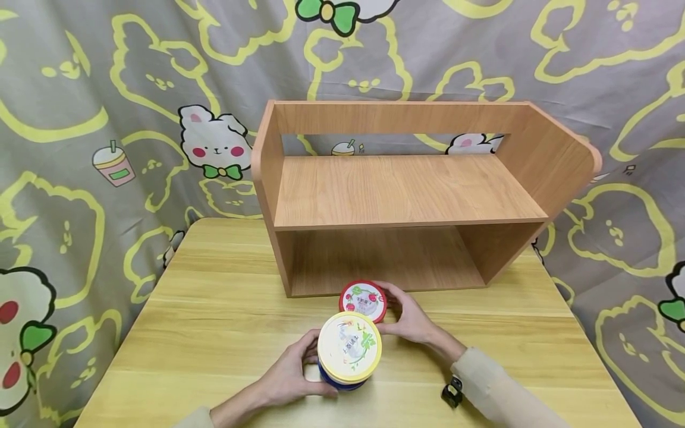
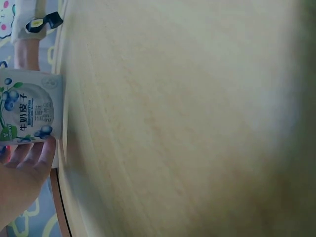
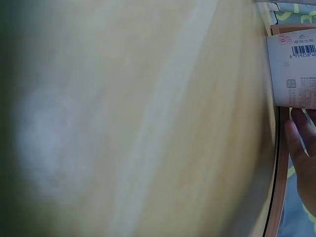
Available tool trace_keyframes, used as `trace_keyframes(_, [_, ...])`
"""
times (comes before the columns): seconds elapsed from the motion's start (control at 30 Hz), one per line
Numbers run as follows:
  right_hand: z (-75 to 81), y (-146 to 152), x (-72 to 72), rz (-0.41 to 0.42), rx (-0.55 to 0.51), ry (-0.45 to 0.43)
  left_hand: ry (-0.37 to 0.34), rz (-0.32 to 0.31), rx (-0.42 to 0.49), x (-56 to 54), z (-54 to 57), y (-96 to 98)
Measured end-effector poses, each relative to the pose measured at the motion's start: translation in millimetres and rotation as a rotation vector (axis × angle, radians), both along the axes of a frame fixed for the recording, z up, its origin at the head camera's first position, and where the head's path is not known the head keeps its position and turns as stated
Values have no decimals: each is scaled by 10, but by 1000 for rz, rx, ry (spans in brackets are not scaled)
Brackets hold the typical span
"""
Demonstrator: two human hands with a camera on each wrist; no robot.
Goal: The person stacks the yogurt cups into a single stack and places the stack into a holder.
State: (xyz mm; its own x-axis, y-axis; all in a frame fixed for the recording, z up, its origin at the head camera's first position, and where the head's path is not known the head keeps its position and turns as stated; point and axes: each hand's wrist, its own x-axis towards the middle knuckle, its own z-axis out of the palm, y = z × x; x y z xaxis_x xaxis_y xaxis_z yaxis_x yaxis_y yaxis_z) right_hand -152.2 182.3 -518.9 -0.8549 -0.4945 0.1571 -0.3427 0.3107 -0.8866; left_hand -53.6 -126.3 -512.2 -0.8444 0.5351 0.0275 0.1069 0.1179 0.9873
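Before shelf: left hand curled round blueberry tub, right hand round red-lidded tub — best held level, squeezed lightly.

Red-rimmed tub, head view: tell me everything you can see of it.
The red-rimmed tub has a round lid, apparently plastic, with a red rim and a white face printed with strawberries, green leaves and dark lettering. The lid faces up. The tub is in front of the wooden shelf, partly hidden by the yellow-rimmed tub; whether the two touch is unclear. The right hand is curled round its right side. Its walls and what it rests on cannot be made out there.
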Motion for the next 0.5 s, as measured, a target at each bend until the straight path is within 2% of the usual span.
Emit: trace_keyframes(0.5, [2,64,10,-19,10,50,9,-3,-11,-4,-15,-6])
